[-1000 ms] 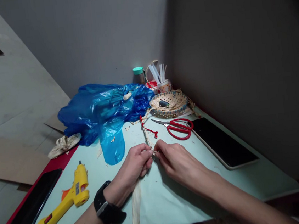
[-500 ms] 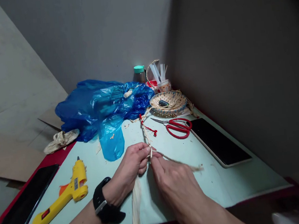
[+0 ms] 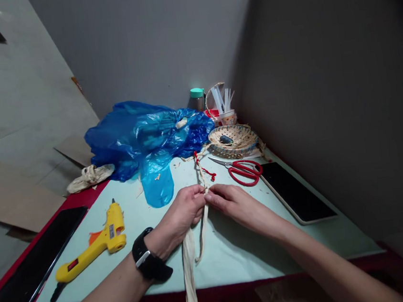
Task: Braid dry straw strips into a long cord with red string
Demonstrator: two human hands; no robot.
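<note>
A pale braided cord (image 3: pixel 201 171), tied with red string (image 3: pixel 210 173) near its far end, runs toward me over the table. My left hand (image 3: pixel 186 204) is closed on the near end of the braid, with a wide pale fibre strand (image 3: pixel 189 277) hanging from under it past the table edge. Fingertips of my right hand (image 3: pixel 232 205) pinch the braid from the other side, touching the left fingertips. A narrower strand (image 3: pixel 203 232) hangs down between the hands. Exactly which strand each fingertip grips is hidden.
Red-handled scissors (image 3: pixel 245 171) and a dark tablet (image 3: pixel 295 191) lie to the right. On the left are a yellow glue gun (image 3: pixel 99 246) and a black glossy panel (image 3: pixel 43 254). Behind sit a blue plastic bag (image 3: pixel 131 134), a woven basket (image 3: pixel 236 140) and a cup of glue sticks (image 3: pixel 227 116).
My right hand has turned and moved up to pinch beside the left fingertips. The narrow strand that pointed right now hangs toward me. The view has shifted slightly.
</note>
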